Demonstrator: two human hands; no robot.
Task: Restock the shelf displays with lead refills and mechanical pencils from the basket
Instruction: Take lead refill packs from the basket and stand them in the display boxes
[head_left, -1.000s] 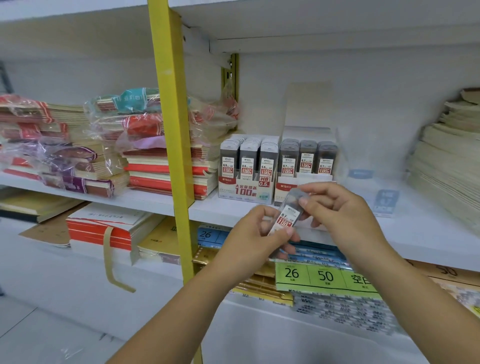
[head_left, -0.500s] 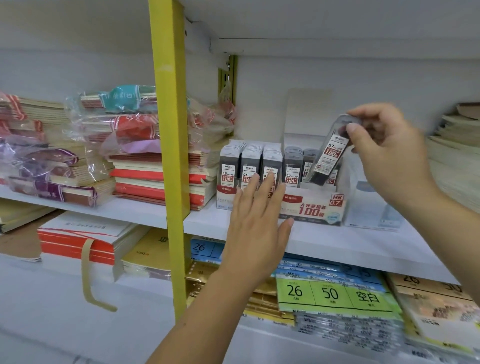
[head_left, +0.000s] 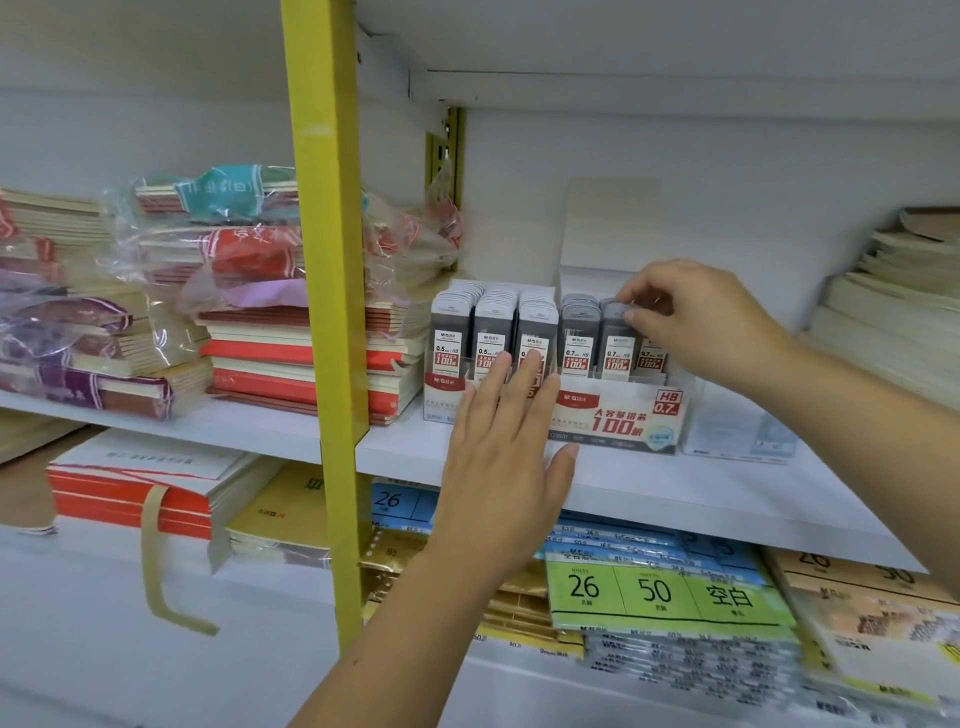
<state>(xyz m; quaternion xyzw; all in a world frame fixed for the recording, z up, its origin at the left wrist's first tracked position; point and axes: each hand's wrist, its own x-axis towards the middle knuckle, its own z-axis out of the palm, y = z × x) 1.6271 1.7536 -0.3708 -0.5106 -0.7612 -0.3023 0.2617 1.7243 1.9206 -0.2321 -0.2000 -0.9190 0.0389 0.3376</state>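
Note:
Two display boxes of lead refills stand side by side on the white shelf (head_left: 649, 488). The left one, the 0.5 box (head_left: 441, 400), is full of grey cases. The right one is the 0.7 box (head_left: 623, 415). My right hand (head_left: 691, 322) pinches the top of a grey 0.7 lead refill case (head_left: 617, 338) standing in the middle row of the 0.7 box. My left hand (head_left: 506, 467) is flat with straight fingers, its fingertips against the fronts of the two boxes where they meet. No basket or mechanical pencils are in view.
A yellow upright post (head_left: 327, 312) splits the shelving just left of the boxes. Wrapped notebook stacks (head_left: 291, 332) sit left of the boxes, paper stacks (head_left: 898, 317) at the far right. A clear plastic holder (head_left: 737, 431) stands right of the 0.7 box. Label sheets (head_left: 665, 592) lie on the lower shelf.
My right hand has brought the refill case down from above the 0.7 box into its middle row. My left hand stays flat against the box fronts.

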